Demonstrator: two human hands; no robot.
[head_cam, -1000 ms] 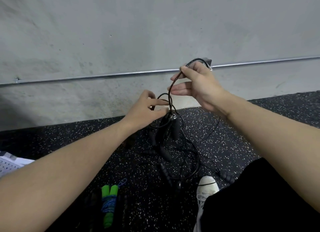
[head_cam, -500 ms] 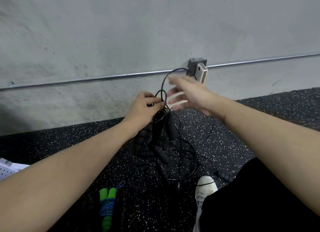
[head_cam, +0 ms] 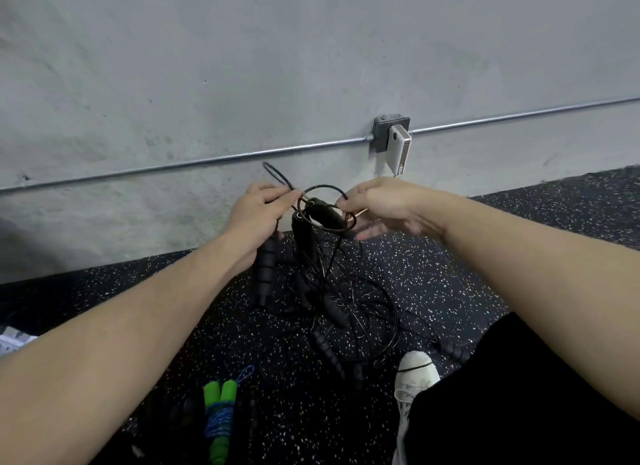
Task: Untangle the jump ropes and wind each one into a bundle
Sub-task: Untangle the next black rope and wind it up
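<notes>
A big grey concrete wall [head_cam: 311, 66] fills the top. A thin shiny metal pipe [head_cam: 207, 159] runs across it, low down. The pipe goes into a small grey metal box [head_cam: 382, 133] on the wall. A flat white gadget [head_cam: 398, 149] sticks out of the box. The black rubber floor [head_cam: 433, 267] has lots of tiny white specks. A white shoe [head_cam: 414, 374] rests on it.

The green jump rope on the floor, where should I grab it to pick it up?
Grab the green jump rope around its middle, where the blue cord is wound over both handles, coming down from above. It lies flat on the floor as a finished bundle, so one squeeze there probably lifts both handles without loosening the wraps.
</notes>
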